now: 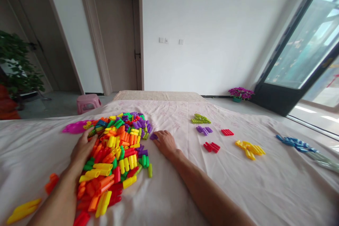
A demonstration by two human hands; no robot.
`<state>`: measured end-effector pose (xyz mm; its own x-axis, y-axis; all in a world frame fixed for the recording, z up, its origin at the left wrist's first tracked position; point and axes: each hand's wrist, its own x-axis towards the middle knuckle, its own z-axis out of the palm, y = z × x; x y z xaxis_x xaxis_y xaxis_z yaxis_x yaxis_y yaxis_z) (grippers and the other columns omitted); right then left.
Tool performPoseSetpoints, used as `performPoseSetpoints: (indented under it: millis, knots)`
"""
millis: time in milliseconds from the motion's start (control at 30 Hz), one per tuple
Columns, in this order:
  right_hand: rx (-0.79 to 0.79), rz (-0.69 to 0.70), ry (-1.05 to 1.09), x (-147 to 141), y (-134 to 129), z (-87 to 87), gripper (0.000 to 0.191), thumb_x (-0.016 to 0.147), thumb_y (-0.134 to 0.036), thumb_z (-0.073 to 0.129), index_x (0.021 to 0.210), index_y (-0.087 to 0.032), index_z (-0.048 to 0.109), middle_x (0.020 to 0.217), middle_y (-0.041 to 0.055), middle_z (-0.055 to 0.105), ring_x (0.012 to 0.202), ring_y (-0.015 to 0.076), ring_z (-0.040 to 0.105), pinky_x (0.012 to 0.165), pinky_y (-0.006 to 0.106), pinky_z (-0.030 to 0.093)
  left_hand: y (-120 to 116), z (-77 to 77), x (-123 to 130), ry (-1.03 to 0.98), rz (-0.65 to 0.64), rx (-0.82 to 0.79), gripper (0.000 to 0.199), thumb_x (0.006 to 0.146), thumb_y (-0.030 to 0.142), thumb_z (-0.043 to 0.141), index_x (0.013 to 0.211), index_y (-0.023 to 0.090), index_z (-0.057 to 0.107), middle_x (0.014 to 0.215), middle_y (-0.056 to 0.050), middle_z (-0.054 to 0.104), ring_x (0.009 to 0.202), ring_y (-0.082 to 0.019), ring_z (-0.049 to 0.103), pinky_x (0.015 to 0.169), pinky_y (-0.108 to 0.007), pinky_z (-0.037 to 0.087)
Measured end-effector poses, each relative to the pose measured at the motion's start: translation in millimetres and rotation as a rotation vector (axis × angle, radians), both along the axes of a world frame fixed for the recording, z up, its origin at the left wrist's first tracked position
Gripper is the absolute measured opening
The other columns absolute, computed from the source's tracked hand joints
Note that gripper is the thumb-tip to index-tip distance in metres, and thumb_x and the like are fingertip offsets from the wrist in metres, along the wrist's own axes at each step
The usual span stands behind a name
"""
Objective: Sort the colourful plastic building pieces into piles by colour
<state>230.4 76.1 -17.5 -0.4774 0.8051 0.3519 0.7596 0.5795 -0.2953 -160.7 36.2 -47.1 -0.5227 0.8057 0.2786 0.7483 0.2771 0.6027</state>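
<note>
A big heap of coloured plastic building pieces [124, 148], made of joined tubes, lies on the cloth-covered table in front of me. My left hand [83, 148] reaches into its left edge, thumb and fingers curled about an olive-green ridged piece [91, 133]; its fingertips are partly hidden. Close by lies a blue piece [102, 123]. Just right of the heap, my right hand [164, 142] rests low over the cloth. Its fingertips are closed on a purple piece [153, 136].
Small same-coloured groups lie to the right: lime [200, 119], purple [203, 130], red [212, 147], yellow [250, 149] and blue [295, 142]. A magenta plastic item [75, 127] sits behind the heap. Loose yellow pieces [23, 210] lie front left. A pink stool [88, 103] stands beyond the table.
</note>
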Motion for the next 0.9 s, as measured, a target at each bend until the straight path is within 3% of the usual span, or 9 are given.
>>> performPoseSetpoints:
  millis: [100,233,333,467,600,700,900]
  knots:
    - [0.019,-0.076,0.039,15,2,0.9,0.031,0.091,-0.032,0.055,0.120,-0.026,0.063,0.117,0.0039,0.067,0.104,0.0200,0.058,0.093,0.030,0.040,3,8.0,13,-0.041,-0.029,0.034,0.069,0.089,0.059,0.035,0.145,0.020,0.039,0.142,-0.018,0.047,0.130,-0.033,0.046,0.104,-0.045,0.039]
    - [0.082,-0.204,0.090,44,15,9.4,0.031,0.091,-0.031,0.053,0.120,-0.025,0.062,0.120,0.0045,0.065,0.107,0.0211,0.057,0.095,0.031,0.040,1,22.0,37,0.111,-0.004,-0.014,0.074,0.085,0.063,0.040,0.148,0.024,0.036,0.150,-0.022,0.029,0.136,-0.042,0.034,0.105,-0.055,0.033]
    - [0.113,-0.381,0.085,74,29,19.8,0.035,0.090,-0.032,0.054,0.123,-0.023,0.061,0.121,0.0064,0.065,0.108,0.0231,0.057,0.093,0.033,0.041,-2,32.4,51,0.254,-0.069,0.007,0.068,0.087,0.059,0.042,0.146,0.025,0.040,0.152,-0.020,0.022,0.138,-0.041,0.031,0.107,-0.052,0.033]
    - [0.052,-0.666,0.072,122,42,33.1,0.042,0.087,-0.036,0.057,0.127,-0.024,0.059,0.120,0.0080,0.065,0.110,0.0252,0.057,0.088,0.034,0.043,-6,39.7,53,0.378,-0.209,0.093,0.062,0.090,0.055,0.036,0.141,0.022,0.048,0.150,-0.017,0.025,0.140,-0.036,0.030,0.112,-0.047,0.030]
    - [-0.020,-0.886,0.095,169,42,38.4,0.045,0.085,-0.038,0.056,0.128,-0.026,0.059,0.114,0.0078,0.068,0.107,0.0246,0.060,0.084,0.032,0.045,-1,34.2,43,0.351,-0.323,0.102,0.054,0.090,0.053,0.036,0.128,0.023,0.060,0.147,-0.012,0.038,0.137,-0.030,0.037,0.114,-0.044,0.029]
    - [-0.040,-0.996,0.099,196,40,34.2,0.045,0.084,-0.036,0.057,0.127,-0.024,0.061,0.112,0.0094,0.069,0.106,0.0252,0.061,0.083,0.031,0.045,6,24.5,36,0.320,-0.340,0.115,0.052,0.090,0.054,0.037,0.122,0.024,0.065,0.143,-0.012,0.046,0.131,-0.032,0.045,0.114,-0.046,0.032]
    - [-0.065,-1.044,0.100,214,41,19.0,0.046,0.083,-0.030,0.054,0.128,-0.023,0.060,0.111,0.0102,0.069,0.104,0.0252,0.063,0.082,0.032,0.047,13,12.0,29,0.384,-0.349,0.166,0.052,0.090,0.051,0.037,0.122,0.021,0.065,0.141,-0.015,0.046,0.129,-0.038,0.046,0.110,-0.050,0.035]
